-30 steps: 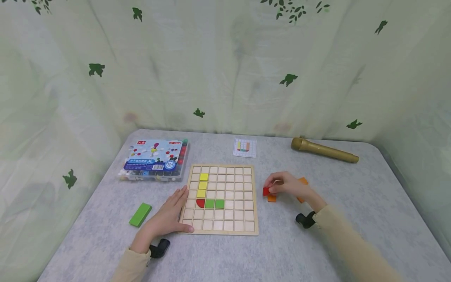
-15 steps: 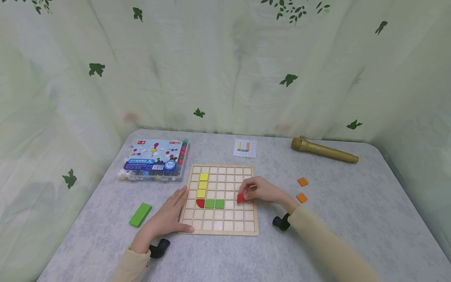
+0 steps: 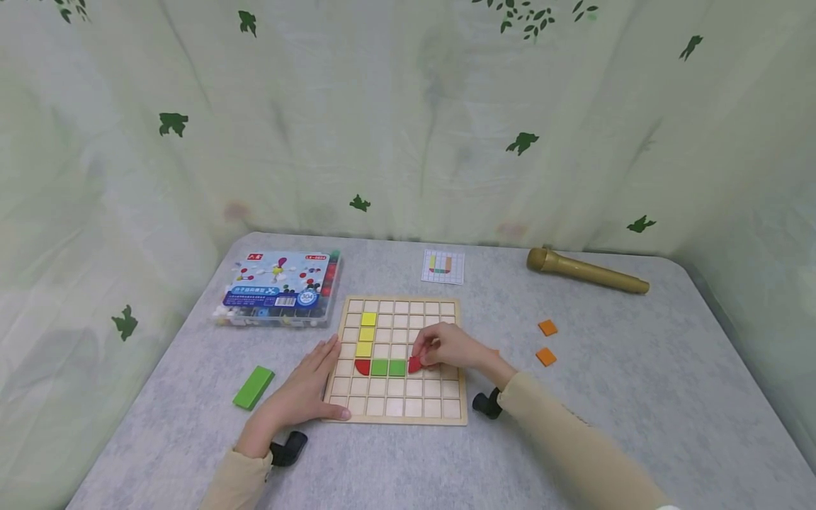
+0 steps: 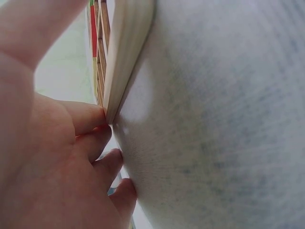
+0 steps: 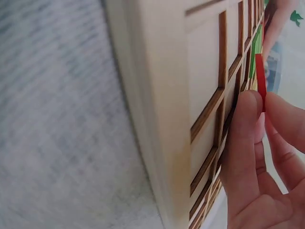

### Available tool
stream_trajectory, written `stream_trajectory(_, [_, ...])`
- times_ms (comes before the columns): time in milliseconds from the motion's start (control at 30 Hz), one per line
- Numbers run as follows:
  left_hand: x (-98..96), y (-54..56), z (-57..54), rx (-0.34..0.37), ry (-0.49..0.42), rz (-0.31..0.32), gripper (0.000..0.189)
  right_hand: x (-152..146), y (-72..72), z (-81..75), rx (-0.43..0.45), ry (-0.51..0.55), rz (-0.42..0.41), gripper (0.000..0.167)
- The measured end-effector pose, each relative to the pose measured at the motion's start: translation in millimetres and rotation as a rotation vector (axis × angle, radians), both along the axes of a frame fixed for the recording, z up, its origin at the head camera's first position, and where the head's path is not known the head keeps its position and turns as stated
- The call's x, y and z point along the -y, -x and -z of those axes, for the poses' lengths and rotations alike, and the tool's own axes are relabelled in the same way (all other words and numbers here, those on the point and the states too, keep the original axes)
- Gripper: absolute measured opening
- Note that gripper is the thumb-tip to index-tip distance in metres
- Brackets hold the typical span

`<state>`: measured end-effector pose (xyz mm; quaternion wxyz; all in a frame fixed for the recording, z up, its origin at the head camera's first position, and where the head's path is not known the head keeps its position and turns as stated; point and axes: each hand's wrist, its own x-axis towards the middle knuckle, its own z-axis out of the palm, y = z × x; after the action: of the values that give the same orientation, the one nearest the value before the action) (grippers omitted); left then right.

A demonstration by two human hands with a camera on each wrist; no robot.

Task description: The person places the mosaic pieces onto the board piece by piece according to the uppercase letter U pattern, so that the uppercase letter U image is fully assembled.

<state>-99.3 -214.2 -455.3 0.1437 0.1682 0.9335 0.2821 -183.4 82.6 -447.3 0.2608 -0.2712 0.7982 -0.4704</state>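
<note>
A wooden grid board (image 3: 376, 423) lies on the table. My left hand (image 3: 302, 389) rests along its left edge with fingers extended and the thumb at the near left corner; in the left wrist view, fingertips touch the board's side. My right hand (image 3: 449, 346) pinches a small red tile (image 3: 414, 365) between thumb and fingers, close over the cell right of two green tiles (image 3: 388, 367). In the right wrist view the red tile (image 5: 261, 81) stands edge-on between thumb and finger. A rounded red tile (image 3: 362, 367) and a column of yellow tiles (image 3: 365, 334) sit in cells on the left.
Two orange tiles (image 3: 546, 342) lie right of the board, another partly hidden behind my right wrist. A pattern card (image 3: 443, 267) lies behind the board. A clear plastic box of model pieces (image 3: 277, 289), a green block (image 3: 253, 387) and a gold microphone-shaped object (image 3: 586, 272) stand around it.
My right hand has carried the red tile leftward from the table at the right, over the board, to beside the green tiles. The left hand has stayed at the board's edge.
</note>
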Motion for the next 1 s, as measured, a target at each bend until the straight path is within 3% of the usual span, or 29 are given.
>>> stream_trajectory(333, [-0.2,-0.5,-1.1,0.004,-0.002,-0.003,0.119,9,-6.7,-6.8,-0.116,-0.120,0.014,0.014])
stream_trajectory(467, [-0.8,-0.2,-1.9,0.012,0.000,-0.007,0.119,7,-7.6,-7.0,-0.121,-0.115,0.010,0.013])
stream_trajectory(633, [-1.0,0.7,-1.0,0.009,0.008,-0.002,0.119,-9,-2.5,-3.4,0.021,0.030,0.012,0.008])
stream_trajectory(800, [-0.8,1.1,-0.3,0.005,0.006,0.003,0.120,-38,6.0,-1.2,0.178,0.155,0.028,0.019])
stream_trajectory(1000, [-0.6,0.9,0.0,0.003,0.000,0.008,0.119,-77,12.4,2.7,0.195,0.188,0.100,0.025])
